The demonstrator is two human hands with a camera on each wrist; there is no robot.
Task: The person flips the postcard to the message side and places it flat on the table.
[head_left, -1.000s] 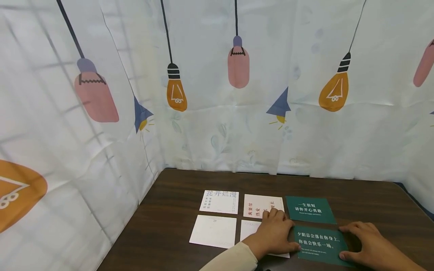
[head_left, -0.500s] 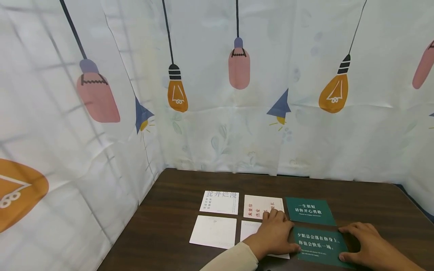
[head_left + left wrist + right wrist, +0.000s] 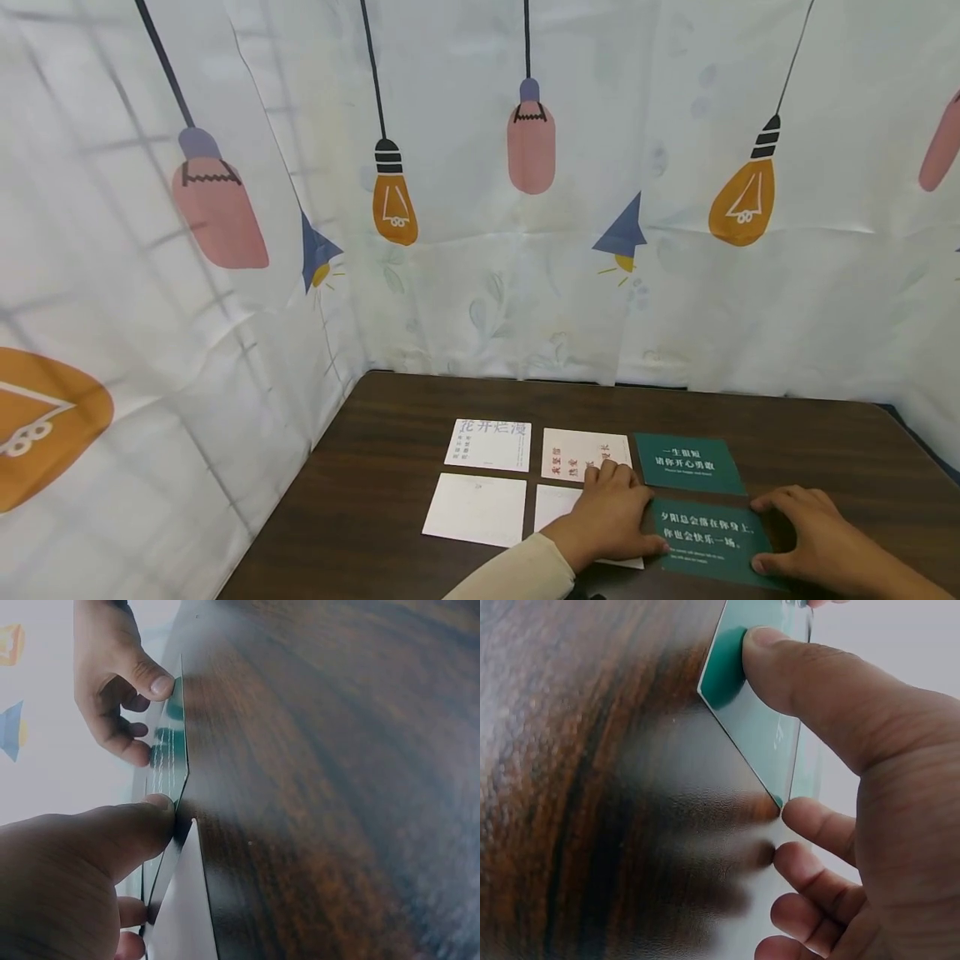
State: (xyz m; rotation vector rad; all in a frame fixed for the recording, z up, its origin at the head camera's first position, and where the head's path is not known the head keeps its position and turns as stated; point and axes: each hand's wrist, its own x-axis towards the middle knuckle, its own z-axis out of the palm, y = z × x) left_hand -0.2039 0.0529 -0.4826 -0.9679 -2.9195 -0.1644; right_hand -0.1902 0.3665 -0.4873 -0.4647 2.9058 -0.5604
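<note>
A green postcard with white lettering (image 3: 708, 540) lies at the front right of a card grid. My left hand (image 3: 611, 512) rests at its left side, with the thumb on that edge, and partly covers a white card (image 3: 553, 503) beneath. The right hand (image 3: 813, 537) touches the same postcard's right side: in the right wrist view, the thumb (image 3: 780, 664) presses on its face and the index fingertip meets a corner. Both hands' fingers are bent and relaxed. Behind lies a second green postcard (image 3: 690, 463).
To the left lie a blank-looking white card (image 3: 476, 508), a white card with blue-grey lettering (image 3: 489, 445) and a pale card with red lettering (image 3: 573, 454). All rest flat on a dark wood table (image 3: 345, 500). A lamp-patterned curtain (image 3: 480, 275) hangs behind.
</note>
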